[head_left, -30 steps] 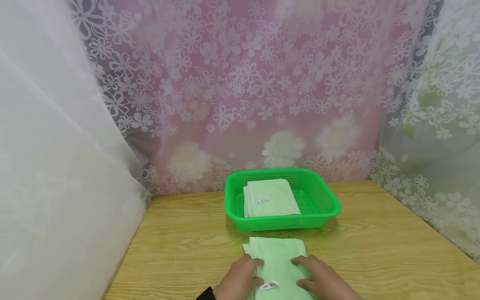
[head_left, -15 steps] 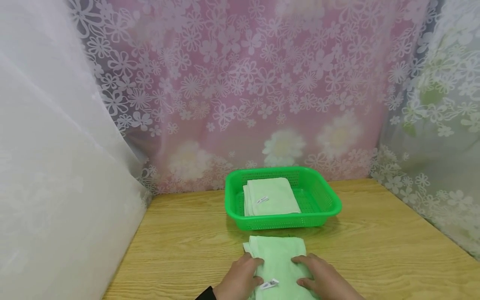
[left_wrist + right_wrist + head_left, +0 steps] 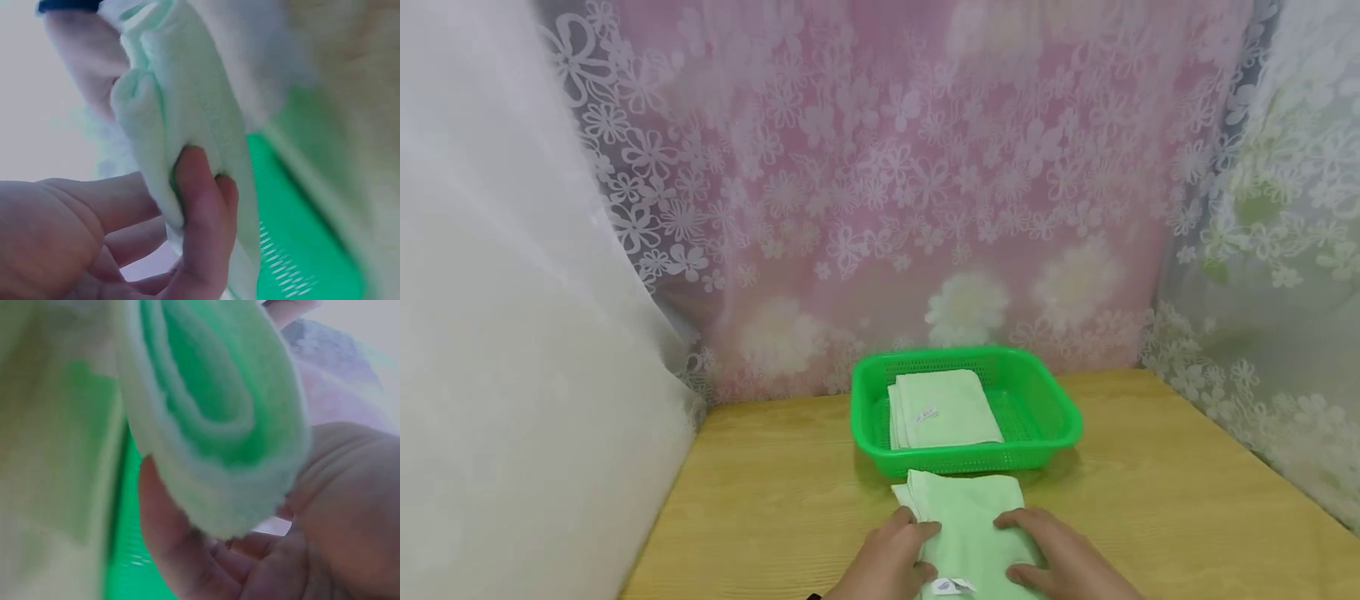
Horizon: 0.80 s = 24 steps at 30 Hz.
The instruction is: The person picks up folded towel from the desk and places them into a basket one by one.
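Observation:
A folded pale green towel with a small white tag is in front of me, at the bottom of the head view. My left hand grips its left edge; in the left wrist view the fingers curl round the folded layers. The right edge is held by my right hand, and the right wrist view shows the layers between thumb and fingers. Behind it stands a green plastic basket with another folded pale green towel lying in its left part.
The basket sits near the back of a wood-grain table. A pink flowered curtain hangs behind the table, with a whitish sheet on the left and a flowered translucent curtain on the right.
The towel and both hands have shifted slightly to the right, and the towel's far edge now appears closer to the basket. The head view has tilted a little upward.

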Tool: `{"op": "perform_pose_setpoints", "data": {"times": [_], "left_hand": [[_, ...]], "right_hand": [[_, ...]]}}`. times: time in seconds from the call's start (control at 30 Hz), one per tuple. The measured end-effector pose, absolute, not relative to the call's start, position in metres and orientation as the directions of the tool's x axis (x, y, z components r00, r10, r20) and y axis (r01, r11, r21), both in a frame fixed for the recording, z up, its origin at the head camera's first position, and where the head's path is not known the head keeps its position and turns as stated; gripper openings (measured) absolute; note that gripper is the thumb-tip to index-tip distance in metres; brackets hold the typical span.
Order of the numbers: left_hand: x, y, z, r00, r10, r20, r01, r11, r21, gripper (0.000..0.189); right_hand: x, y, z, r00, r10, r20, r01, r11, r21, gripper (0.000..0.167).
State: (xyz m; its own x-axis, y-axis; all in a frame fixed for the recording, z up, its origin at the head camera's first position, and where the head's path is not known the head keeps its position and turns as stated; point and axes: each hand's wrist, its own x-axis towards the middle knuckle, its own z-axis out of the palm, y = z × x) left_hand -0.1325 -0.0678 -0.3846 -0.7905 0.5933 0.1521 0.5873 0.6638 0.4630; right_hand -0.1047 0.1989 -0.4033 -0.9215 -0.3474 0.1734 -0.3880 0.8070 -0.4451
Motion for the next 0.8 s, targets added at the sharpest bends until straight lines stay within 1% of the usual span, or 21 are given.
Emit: {"op": "perform_pose_setpoints", "data": {"times": [0.07,0.17,0.3,0.47,0.67,0.7,0.8], "left_hand": [[-0.134,-0.07,-0.374,-0.809,0.574,0.129,0.545,0.648,0.532,0.044],[-0.138,-0.075,-0.358,-0.831,0.543,0.121,0.488,0.608,0.626,0.044],[-0.141,-0.079,-0.34,-0.842,0.519,0.146,0.461,0.554,0.693,0.044],[-0.144,-0.077,-0.325,-0.84,0.515,0.171,0.464,0.518,0.719,0.045],[-0.162,-0.068,-0.312,-0.849,0.496,0.183,0.456,0.511,0.729,0.042],[-0.166,-0.066,-0.31,-0.852,0.49,0.182,0.45,0.509,0.734,0.042],[-0.179,-0.06,-0.305,-0.858,0.477,0.191,0.446,0.504,0.74,0.041]], "right_hand": [[-0.105,0.203,-0.395,-0.919,-0.357,0.165,-0.392,0.791,-0.47,0.047],[-0.107,0.206,-0.38,-0.919,-0.363,0.156,-0.388,0.755,-0.529,0.049],[-0.11,0.212,-0.362,-0.916,-0.364,0.171,-0.388,0.692,-0.608,0.049],[-0.114,0.22,-0.349,-0.907,-0.372,0.195,-0.405,0.651,-0.642,0.048],[-0.129,0.223,-0.34,-0.903,-0.343,0.261,-0.43,0.701,-0.569,0.049],[-0.132,0.223,-0.338,-0.907,-0.33,0.26,-0.421,0.713,-0.562,0.05],[-0.144,0.222,-0.329,-0.938,-0.275,0.211,-0.346,0.734,-0.585,0.051]]}}
